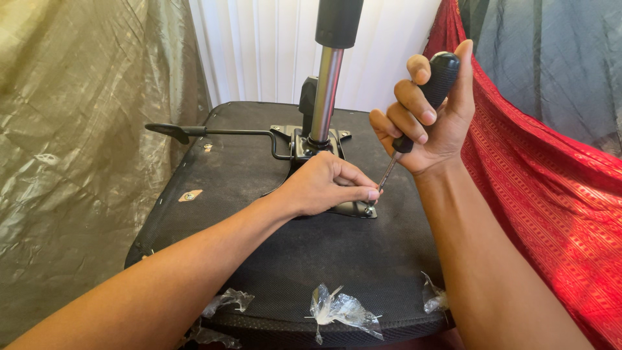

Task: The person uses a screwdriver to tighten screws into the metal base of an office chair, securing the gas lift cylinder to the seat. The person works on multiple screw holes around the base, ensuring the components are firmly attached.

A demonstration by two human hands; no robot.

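I took the metal mounting plate [311,146] bolted to the black underside of the chair seat [304,259] as my landmark. My right hand [431,113] was above and to the right of the plate, fingers wrapped tight around the black handle of a screwdriver [414,110], thumb lying up along the handle. The shaft slanted down and to the left, its tip meeting the plate's near right corner, where a screw [368,210] sat; the tip was too small for me to say whether it was seated in the screw head. My left hand [324,185] lay on the near part of the plate, fingers curled in, fingertips pinched together right at the screw and the screwdriver tip.

From the middle of the plate the chrome gas-lift column [326,91] rose out of the top of the view, a black sleeve on its upper part. A black lever [194,131] ran out to the left of the plate. Scraps of clear plastic wrap [340,308] clung to the seat edge nearest me, well apart from the plate. An olive plastic sheet [84,149] hung to the left of it, red patterned cloth [551,194] to the right.
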